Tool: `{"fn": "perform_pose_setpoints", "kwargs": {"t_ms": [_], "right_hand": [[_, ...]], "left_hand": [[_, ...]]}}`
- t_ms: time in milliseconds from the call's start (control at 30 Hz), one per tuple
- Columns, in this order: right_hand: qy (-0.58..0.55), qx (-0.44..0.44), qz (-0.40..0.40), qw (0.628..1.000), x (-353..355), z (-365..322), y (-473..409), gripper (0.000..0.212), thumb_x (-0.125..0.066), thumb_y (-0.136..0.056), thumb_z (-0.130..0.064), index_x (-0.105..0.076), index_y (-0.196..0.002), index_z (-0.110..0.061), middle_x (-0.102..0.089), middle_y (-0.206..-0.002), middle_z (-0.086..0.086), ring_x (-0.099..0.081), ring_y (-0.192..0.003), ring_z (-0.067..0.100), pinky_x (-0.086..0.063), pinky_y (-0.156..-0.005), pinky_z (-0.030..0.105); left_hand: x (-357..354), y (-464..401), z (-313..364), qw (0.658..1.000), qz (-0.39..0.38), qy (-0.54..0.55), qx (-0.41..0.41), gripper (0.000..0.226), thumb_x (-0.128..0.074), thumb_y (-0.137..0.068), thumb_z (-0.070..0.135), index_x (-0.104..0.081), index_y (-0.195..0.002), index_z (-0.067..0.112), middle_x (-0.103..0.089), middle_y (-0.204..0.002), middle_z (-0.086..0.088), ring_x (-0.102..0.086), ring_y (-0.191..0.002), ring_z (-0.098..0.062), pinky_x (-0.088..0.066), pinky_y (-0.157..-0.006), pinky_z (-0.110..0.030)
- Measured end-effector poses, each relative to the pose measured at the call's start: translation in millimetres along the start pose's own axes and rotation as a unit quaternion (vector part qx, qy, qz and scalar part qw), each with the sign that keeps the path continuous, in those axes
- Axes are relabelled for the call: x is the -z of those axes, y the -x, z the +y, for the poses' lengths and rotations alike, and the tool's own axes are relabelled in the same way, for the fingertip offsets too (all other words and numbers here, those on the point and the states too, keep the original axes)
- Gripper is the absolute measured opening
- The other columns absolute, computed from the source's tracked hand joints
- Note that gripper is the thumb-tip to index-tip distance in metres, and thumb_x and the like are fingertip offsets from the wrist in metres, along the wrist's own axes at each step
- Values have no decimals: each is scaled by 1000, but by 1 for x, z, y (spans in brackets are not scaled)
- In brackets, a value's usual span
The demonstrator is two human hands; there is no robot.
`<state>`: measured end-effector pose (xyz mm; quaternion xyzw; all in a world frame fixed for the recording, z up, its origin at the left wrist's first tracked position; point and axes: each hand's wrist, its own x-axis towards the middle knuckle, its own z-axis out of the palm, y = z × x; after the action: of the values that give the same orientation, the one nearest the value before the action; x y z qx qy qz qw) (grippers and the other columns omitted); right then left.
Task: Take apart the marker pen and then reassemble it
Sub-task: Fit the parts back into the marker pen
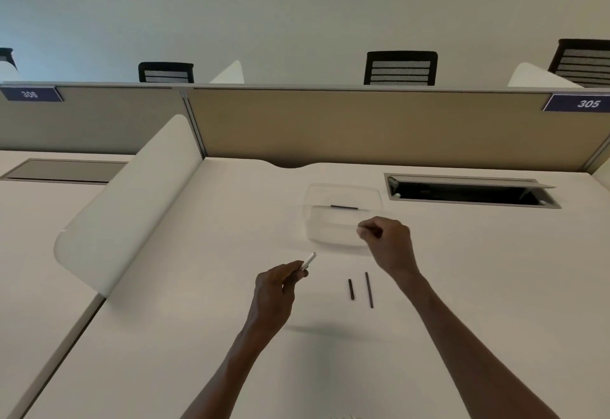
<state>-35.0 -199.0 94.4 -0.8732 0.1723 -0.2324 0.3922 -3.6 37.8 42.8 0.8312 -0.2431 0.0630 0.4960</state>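
While the left hand grips the white marker barrel near the middle of the desk, open end tilted up toward the far edge, presumably to accept a part, two dark rod-like parts lie side by side just to its right, apart from each other. Further right, the right hand is curled above the near rim of a clear tray; whether its fingertips pinch anything cannot be told. The tray holds one dark strip toward its far side.

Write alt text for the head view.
A left hand grips a white marker barrel; the right hand, fingers curled, hovers over a clear plastic tray. Two thin dark rods lie on the white desk.
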Motion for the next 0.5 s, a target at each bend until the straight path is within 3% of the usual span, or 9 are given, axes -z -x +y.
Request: {"fn": "perform_pose_setpoints", "kwargs": {"t_ms": [100,300,500], "right_hand": [[32,-64,-5,997,-2,30,-3,10,-74,-81,-17,-73,-74,-10,-73,-71,-1,-68,-69,13,-52,-68,25],[124,-158,-71,977,-22,71,15,29,-78,-77,-27,-56,-60,-18,-61,-61,-4,-62,-64,20,-47,-60,28],[195,-194,-154,949,-38,77,27,31,-78,-76,-25,-63,-93,-4,-67,-95,11,-64,-92,32,-45,-69,30]], "left_hand": [[-1,1,-3,1000,-1,3,6,17,-62,-91,0,-74,-95,12,-74,-83,10,-67,-79,0,-46,-69,-10],[-4,2,-3,1000,-8,14,18,18,-61,-92,0,-74,-95,11,-74,-83,10,-68,-81,0,-49,-70,-15],[-7,1,-2,999,-13,19,26,18,-62,-92,0,-75,-97,12,-75,-84,12,-68,-80,-1,-48,-67,-14]]}}
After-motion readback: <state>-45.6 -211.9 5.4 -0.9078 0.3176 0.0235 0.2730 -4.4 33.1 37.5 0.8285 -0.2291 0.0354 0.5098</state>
